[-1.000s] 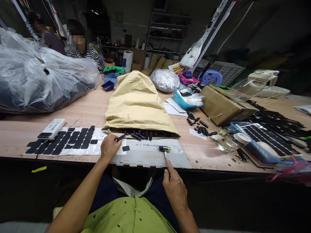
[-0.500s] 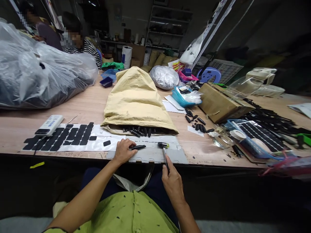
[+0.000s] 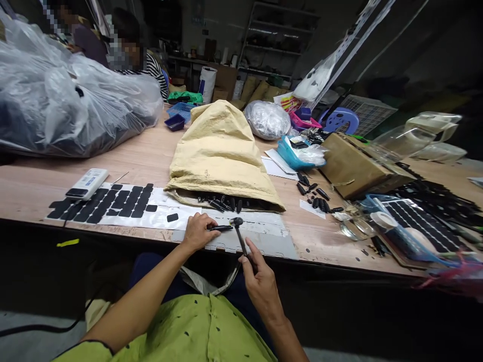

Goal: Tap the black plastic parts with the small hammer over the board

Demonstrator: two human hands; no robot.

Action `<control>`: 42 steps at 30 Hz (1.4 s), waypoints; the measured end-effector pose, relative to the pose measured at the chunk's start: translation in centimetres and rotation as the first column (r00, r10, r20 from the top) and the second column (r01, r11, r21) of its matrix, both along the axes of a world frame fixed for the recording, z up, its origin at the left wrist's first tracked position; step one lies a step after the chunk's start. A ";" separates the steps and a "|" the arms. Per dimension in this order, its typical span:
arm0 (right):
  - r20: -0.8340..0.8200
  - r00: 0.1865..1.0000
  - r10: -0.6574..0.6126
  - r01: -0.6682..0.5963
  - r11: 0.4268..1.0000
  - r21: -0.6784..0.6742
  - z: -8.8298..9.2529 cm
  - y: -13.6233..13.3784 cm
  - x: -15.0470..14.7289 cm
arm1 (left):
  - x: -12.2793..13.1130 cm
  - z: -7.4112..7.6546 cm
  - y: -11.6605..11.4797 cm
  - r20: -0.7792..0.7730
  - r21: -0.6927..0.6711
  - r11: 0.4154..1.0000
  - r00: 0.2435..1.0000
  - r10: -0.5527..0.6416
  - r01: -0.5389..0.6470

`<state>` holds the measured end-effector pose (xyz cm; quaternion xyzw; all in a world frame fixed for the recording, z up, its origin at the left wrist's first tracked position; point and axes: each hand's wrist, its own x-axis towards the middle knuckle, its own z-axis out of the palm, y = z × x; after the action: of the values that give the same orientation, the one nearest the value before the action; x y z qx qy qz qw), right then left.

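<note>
My left hand [image 3: 199, 231] rests at the table's front edge, its fingers closed on a slim black handle-like piece [image 3: 222, 228] that points right. My right hand [image 3: 257, 279] grips the shaft of a small hammer [image 3: 240, 236]. The hammer's dark head is up against, or just over, the free end of the black piece; I cannot tell if they touch. Under both lies a grey board [image 3: 264, 236]. Just behind it, a cream sack [image 3: 222, 156] lies with its mouth toward me, and several black pieces [image 3: 226, 202] show inside the opening.
Left of the board are a sheet of black stickers [image 3: 113, 203] and a white box-shaped device [image 3: 86, 184]. A big plastic bag [image 3: 75, 110] fills the far left. On the right are loose black pieces [image 3: 320, 203], a cardboard box [image 3: 350, 163] and a blue tray [image 3: 400, 231]. Two people sit behind.
The hammer has swung left, its head moving from right of the black piece to its free end. My left hand keeps its hold on the piece. The whole view has shifted slightly.
</note>
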<state>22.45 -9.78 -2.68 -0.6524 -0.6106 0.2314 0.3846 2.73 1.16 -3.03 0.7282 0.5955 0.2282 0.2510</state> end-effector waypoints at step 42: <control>0.080 0.989 0.122 -0.132 0.983 0.128 -1.0 0.2 -1.6 | 0.7 0.9 0.0 0.078 -0.112 0.988 0.991 0.112 -0.103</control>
<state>20.89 -9.61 -3.72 -0.5930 -0.6784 0.1907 0.3896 3.44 1.11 -2.12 0.6703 0.6342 0.2394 0.3019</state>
